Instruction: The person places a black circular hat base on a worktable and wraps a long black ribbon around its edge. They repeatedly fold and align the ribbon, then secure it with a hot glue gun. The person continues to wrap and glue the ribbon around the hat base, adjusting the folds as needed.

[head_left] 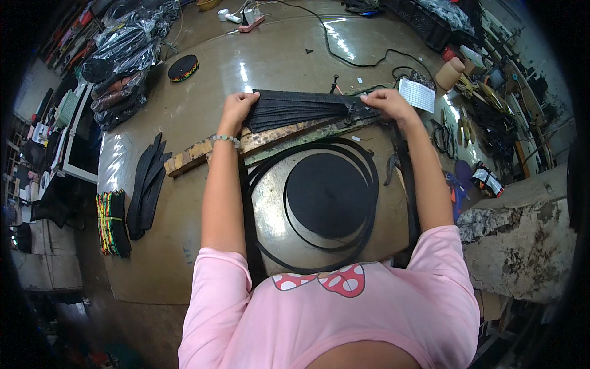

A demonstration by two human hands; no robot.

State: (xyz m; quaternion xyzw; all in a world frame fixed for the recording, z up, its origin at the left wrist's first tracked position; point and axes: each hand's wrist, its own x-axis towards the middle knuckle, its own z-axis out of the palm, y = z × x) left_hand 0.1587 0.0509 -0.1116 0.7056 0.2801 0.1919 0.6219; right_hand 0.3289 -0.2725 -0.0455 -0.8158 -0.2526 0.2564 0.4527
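Note:
Several black webbing strips (298, 111) lie side by side in a fan, spread wide at the left and narrowing to the right. My left hand (235, 114) pinches the upper left corner of the fan between thumb and fingers. At the other end, my right hand (391, 106) is closed in a pinch on the far right end of the top strip. The strips rest across a worn, dark-spotted wooden bar (200, 154) that slants over the table. Close to my body, a large black webbing roll (329, 195) lies flat with loose outer loops around it.
At the left lie loose black strips (146, 187) and a tied bundle (111, 221) with coloured edges. Farther off are a small roll (184, 68) and plastic-wrapped packs (126, 67). To the right sit a notepad (416, 95), thread cone (450, 74) and scissors (443, 136). A black cable (350, 61) crosses behind.

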